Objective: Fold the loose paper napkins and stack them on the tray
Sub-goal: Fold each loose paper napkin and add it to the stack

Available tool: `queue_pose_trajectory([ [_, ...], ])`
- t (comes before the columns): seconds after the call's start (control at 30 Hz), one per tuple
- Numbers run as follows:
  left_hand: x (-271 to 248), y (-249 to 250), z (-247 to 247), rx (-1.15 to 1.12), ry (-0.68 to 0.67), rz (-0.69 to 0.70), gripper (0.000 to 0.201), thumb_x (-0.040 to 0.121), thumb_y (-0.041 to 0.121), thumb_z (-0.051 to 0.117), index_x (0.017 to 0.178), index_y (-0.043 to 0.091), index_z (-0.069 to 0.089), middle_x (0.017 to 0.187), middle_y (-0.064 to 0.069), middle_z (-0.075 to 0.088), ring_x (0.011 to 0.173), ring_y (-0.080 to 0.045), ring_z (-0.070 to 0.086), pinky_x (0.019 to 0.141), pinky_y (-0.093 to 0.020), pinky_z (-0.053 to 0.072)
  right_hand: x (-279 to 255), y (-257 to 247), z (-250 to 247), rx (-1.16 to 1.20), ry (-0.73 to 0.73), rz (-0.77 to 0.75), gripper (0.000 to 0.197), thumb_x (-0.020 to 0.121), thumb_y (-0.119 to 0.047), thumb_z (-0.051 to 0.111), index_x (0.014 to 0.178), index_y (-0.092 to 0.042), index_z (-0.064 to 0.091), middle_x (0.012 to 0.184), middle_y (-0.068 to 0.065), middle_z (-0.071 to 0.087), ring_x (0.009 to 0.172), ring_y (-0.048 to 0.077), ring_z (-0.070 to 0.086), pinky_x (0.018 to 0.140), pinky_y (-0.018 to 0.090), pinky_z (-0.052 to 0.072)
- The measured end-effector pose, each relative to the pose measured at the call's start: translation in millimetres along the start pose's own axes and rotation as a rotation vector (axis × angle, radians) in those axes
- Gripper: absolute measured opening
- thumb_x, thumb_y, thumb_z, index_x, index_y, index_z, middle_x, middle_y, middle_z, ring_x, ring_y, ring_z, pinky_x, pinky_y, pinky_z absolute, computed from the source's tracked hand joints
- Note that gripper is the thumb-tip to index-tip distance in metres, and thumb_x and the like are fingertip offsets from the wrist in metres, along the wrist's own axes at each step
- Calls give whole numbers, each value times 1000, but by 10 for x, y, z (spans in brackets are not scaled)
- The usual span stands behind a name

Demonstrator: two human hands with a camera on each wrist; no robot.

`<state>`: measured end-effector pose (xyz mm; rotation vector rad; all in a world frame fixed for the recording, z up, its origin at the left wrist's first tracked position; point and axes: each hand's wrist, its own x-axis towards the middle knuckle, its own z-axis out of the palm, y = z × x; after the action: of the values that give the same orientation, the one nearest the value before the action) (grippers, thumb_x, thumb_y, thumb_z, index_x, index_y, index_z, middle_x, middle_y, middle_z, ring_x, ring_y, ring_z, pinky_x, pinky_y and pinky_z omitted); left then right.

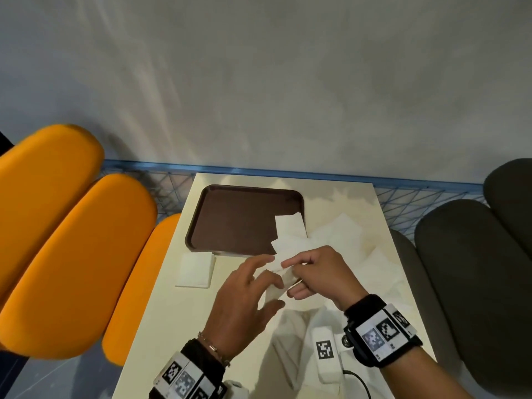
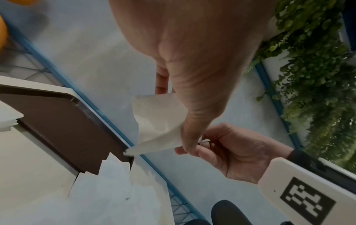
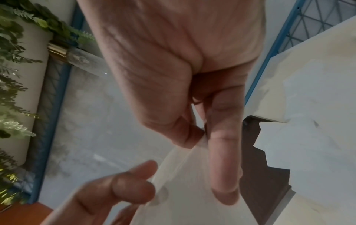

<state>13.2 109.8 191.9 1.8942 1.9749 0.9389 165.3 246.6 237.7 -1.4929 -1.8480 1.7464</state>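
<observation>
My right hand (image 1: 313, 272) pinches one paper napkin (image 2: 159, 121) between thumb and forefinger; the right-wrist view shows that pinch at the sheet's near edge. My left hand (image 1: 244, 300) has its thumb (image 2: 190, 124) pressed on the same napkin, with the other fingers (image 1: 259, 262) curled loosely round it from the left. The napkin is held off the surface (image 1: 184, 321), part-folded, between both hands, at the middle of the near half of the table.

The brown tray (image 1: 230, 217) lies just beyond the fingers, to the far left. Its long axis runs left to right. My judgement: the left hand is the nearer one to the tray's bare floor, the right hand nearer to its right rim.

Two white napkins (image 1: 289, 226) overlap the tray's near right corner. Whether they are folded or merely lying there I cannot tell. A folded stack (image 1: 195, 269) rests on the surface just left of the left hand, touching the tray's near rim, not on it. Loose napkins (image 1: 354, 234) spread to the right, pale against the pale surface, so their count and edges are hard to make out.

The held napkin's fold line is hidden by my fingers in every view.
</observation>
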Motion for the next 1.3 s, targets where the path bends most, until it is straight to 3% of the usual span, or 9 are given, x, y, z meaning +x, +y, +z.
queue_pose_trajectory([
  [0.17, -51, -114, -23, 40, 17, -16, 45, 79, 48, 87, 116, 37, 64, 142, 13, 51, 98, -5, 62, 67, -20, 58, -25, -25, 37, -45, -33, 67, 28, 94, -2, 54, 101, -9, 81, 77, 19, 79, 71, 34, 80, 69, 41, 67],
  [0.47, -16, -250, -72, -69, -8, -83, 59, 74, 58, 84, 125, 47, 55, 123, 30, 49, 92, -3, 58, 65, -22, 53, -68, -33, 87, -102, -59, 89, 28, 93, -2, 53, 103, -9, 79, 78, 18, 79, 71, 34, 80, 68, 40, 66],
  [0.63, 30, -319, -57, -80, -9, -62, 34, 76, 51, 87, 103, 39, 69, 118, 23, 56, 82, -5, 61, 62, -23, 54, -60, -19, 116, -94, -61, 90, 28, 93, -2, 53, 104, -9, 78, 78, 18, 79, 72, 33, 80, 66, 38, 66],
  [0.8, 74, -415, -9, -197, -52, -124, 19, 84, 47, 82, 87, 29, 78, 91, 19, 68, 82, -7, 63, 64, -23, 51, -55, 12, 74, -106, -91, 103, 27, 94, -2, 53, 104, -9, 78, 80, 19, 79, 74, 35, 80, 66, 39, 65],
  [0.9, 69, -409, -40, -338, -18, -227, 15, 82, 41, 86, 82, 27, 81, 84, 18, 72, 78, -11, 66, 63, -19, 50, -54, 45, -2, -122, -64, 22, 15, 98, -20, 67, 106, -23, 79, 91, 6, 82, 82, 26, 80, 77, 43, 67],
  [0.97, 66, -390, -93, -443, -14, -278, 20, 78, 46, 85, 82, 26, 83, 83, 15, 74, 73, -15, 68, 64, -27, 55, -82, 36, -77, -198, -7, -145, 14, 95, -43, 76, 107, -37, 78, 111, -18, 78, 97, 7, 75, 88, 37, 63],
  [1.03, 83, -345, -181, -571, -32, -346, 23, 76, 45, 85, 84, 23, 84, 84, 8, 77, 76, -19, 71, 69, -37, 61, -141, -24, -119, -170, -49, -264, 18, 89, -47, 81, 105, -40, 77, 126, -28, 70, 112, -2, 68, 96, 30, 58],
  [1.17, 126, -240, -341, -718, -67, -393, 22, 75, 32, 88, 90, 16, 85, 90, -2, 80, 85, -25, 76, 76, -42, 64, -187, -70, -123, -197, -165, -396, 21, 84, -39, 89, 101, -31, 80, 120, -18, 76, 106, 8, 74, 97, 35, 60],
  [1.3, 163, -177, -409, -755, -13, -422, 26, 72, 36, 90, 91, 19, 85, 92, -6, 80, 90, -36, 74, 81, -53, 63, -116, -51, -83, -131, -70, -390, 12, 85, -35, 88, 89, -24, 84, 93, -6, 81, 88, 23, 76, 84, 44, 61],
])
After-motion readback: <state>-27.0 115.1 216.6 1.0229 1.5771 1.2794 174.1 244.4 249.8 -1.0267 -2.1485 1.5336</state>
